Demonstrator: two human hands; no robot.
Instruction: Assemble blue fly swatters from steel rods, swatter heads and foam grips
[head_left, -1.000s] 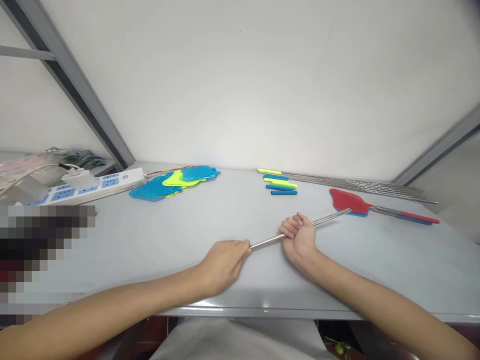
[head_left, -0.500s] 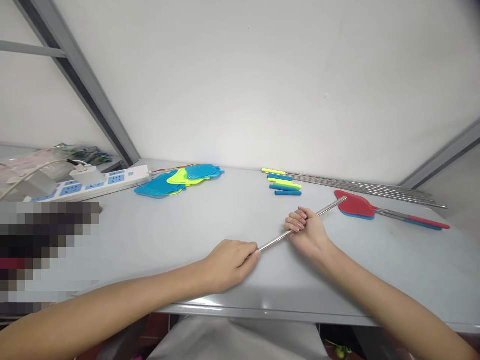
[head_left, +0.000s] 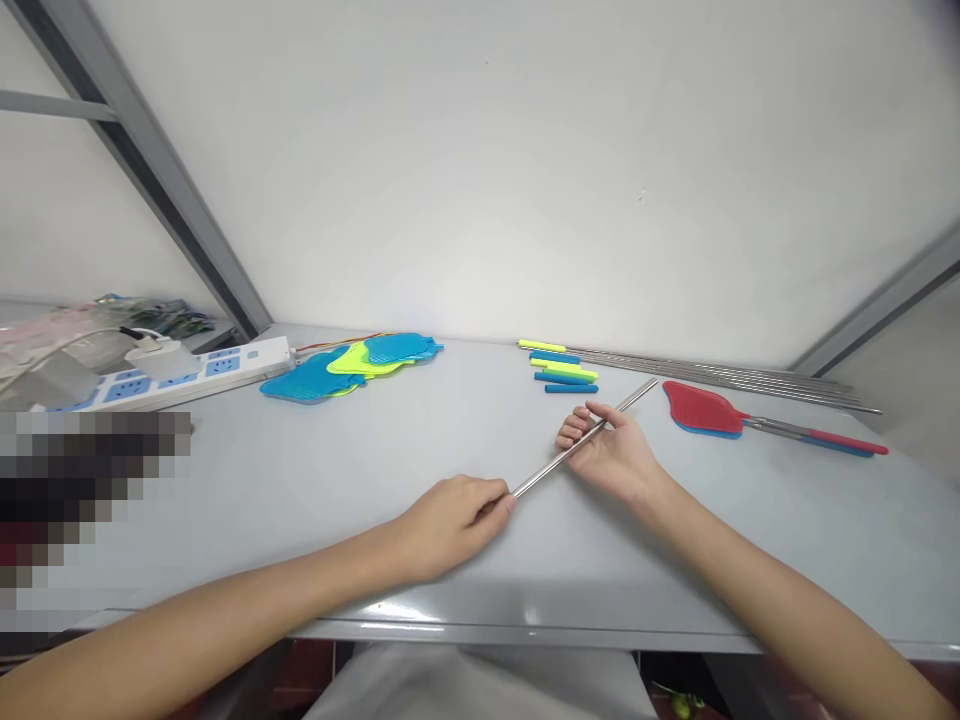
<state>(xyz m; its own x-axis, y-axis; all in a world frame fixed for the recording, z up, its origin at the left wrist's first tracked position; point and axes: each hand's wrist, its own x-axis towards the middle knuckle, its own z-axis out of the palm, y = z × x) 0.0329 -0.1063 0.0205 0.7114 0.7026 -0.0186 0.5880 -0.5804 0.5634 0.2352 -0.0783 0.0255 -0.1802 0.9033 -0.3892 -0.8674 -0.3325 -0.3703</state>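
A thin shiny metal rod [head_left: 555, 463] slants up to the right above the table. My left hand [head_left: 461, 520] is closed round its lower end, thumb and fingers pinching it. Across the palm and curled fingers of my right hand [head_left: 604, 445] lies the upper part of the rod, held loosely with the thumb over it. The rod's tip points towards a red fly swatter [head_left: 701, 408], which lies on top of a blue fly swatter [head_left: 840, 446] at the right.
Blue and yellow swatter heads [head_left: 401, 348] overlap at the back left. Short blue and yellow sleeves [head_left: 566, 370] lie behind my right hand, beside several long metal rods [head_left: 720, 373] along the wall. A white power strip [head_left: 247, 365] with plugs sits left on the grey table [head_left: 300, 480].
My right hand has loosened its fingers round the rod and opened slightly. The rod's tip has shifted left, away from the red swatter. The view has turned a little.
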